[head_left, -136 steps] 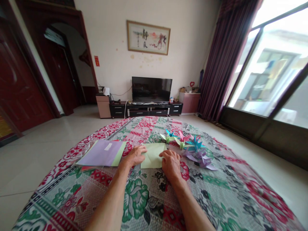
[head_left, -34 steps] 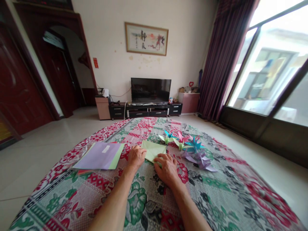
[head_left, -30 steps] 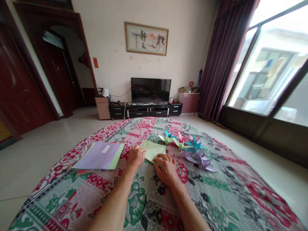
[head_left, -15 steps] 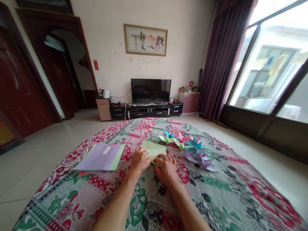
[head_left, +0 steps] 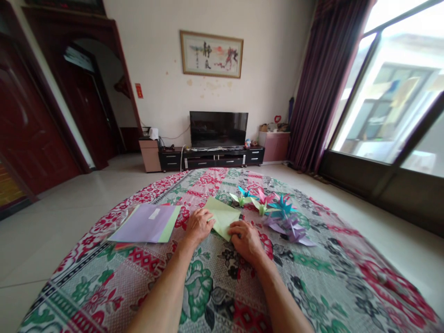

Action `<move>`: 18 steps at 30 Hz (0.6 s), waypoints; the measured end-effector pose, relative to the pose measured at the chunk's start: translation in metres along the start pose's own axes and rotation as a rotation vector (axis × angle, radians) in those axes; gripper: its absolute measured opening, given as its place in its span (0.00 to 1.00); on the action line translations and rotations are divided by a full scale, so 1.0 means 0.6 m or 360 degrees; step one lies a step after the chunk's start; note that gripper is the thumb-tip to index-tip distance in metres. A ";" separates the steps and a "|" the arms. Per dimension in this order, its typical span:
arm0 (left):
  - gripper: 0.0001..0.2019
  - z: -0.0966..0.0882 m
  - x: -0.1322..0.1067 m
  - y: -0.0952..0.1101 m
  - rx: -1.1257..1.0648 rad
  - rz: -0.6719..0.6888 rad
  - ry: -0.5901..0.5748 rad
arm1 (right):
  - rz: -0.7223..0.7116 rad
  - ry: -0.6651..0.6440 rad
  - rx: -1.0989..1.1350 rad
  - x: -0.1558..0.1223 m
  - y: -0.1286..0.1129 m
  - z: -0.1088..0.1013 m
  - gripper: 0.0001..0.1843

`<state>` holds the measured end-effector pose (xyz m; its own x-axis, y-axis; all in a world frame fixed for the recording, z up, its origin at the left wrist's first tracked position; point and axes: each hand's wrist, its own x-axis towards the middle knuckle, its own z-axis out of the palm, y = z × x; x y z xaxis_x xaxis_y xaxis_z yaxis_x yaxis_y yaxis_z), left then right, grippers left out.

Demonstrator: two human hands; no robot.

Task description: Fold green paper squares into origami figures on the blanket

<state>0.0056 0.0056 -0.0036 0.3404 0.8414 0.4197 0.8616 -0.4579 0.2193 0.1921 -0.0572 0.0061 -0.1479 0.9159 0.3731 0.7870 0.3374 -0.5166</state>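
Note:
A pale green sheet of origami paper (head_left: 222, 213) lies on the table in front of me, turned like a diamond with a corner toward me. At its left edge, my left hand (head_left: 200, 225) has its fingers bent and closed on the paper. My right hand (head_left: 245, 237) grips the lower right edge, its thumb and fingers pressed together there. The fingertips partly cover both edges. To the right of the paper stand several folded paper cranes: green (head_left: 262, 208), pink (head_left: 265, 196), blue (head_left: 283, 206) and purple (head_left: 293, 230).
On the left lies a stack of coloured paper (head_left: 144, 224), purple on top with a small white label, partly on clear plastic. A flowered tablecloth (head_left: 197, 286) covers the round table. Beyond it are a television (head_left: 218, 129) on a low cabinet and a window on the right.
My hands have moved apart, the left toward the left and the right toward the right. More of the green paper, including its near corner, now shows between them.

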 end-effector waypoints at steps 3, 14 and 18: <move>0.12 0.001 -0.003 -0.001 -0.0007 0.0018 0.0003 | -0.0034 -0.0018 -0.0013 -0.003 -0.002 0.001 0.18; 0.19 0.001 -0.010 0.000 0.0006 -0.0042 -0.0173 | -0.0097 -0.0147 0.0048 -0.009 -0.007 -0.012 0.22; 0.23 0.001 -0.012 0.004 0.0027 -0.0107 -0.0294 | -0.0125 -0.0180 0.0054 -0.008 -0.005 -0.015 0.23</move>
<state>0.0054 -0.0011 -0.0067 0.3440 0.9089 0.2357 0.8903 -0.3955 0.2258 0.1958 -0.0647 0.0130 -0.2763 0.9044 0.3251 0.7498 0.4144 -0.5157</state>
